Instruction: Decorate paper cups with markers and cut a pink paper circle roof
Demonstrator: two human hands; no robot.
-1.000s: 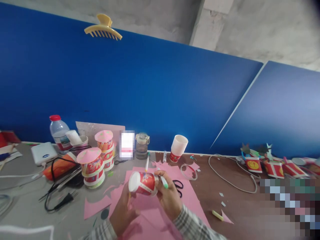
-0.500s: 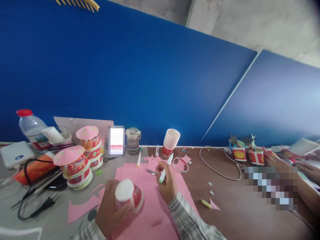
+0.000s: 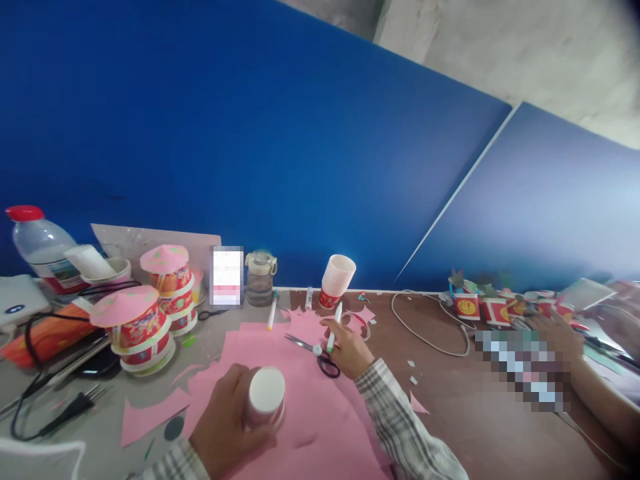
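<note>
My left hand (image 3: 227,417) is wrapped round an upside-down paper cup (image 3: 267,390) with a white base, low over a large pink paper sheet (image 3: 320,427). Between the fingers of my right hand (image 3: 351,347) is a white marker (image 3: 338,312) with a green end, tilted upward. Just left of and below that hand, scissors (image 3: 320,350) with dark handles lie on the sheet, blades apart. A stack of paper cups (image 3: 339,277) stands beyond my right hand. Another marker (image 3: 273,311) lies at the sheet's far edge.
At left stand paper-cup towers with pink cone roofs (image 3: 125,307), a red-capped bottle (image 3: 43,250) and a plug (image 3: 80,407). A lidded jar (image 3: 261,279) stands by the blue partition (image 3: 275,147). Pink scraps (image 3: 155,417) lie around. Another person's arm (image 3: 595,387) is at right.
My right hand has moved right with the marker, uncovering the scissors' handles. The cup in my left hand has turned so its base faces me more. The view has shifted slightly right.
</note>
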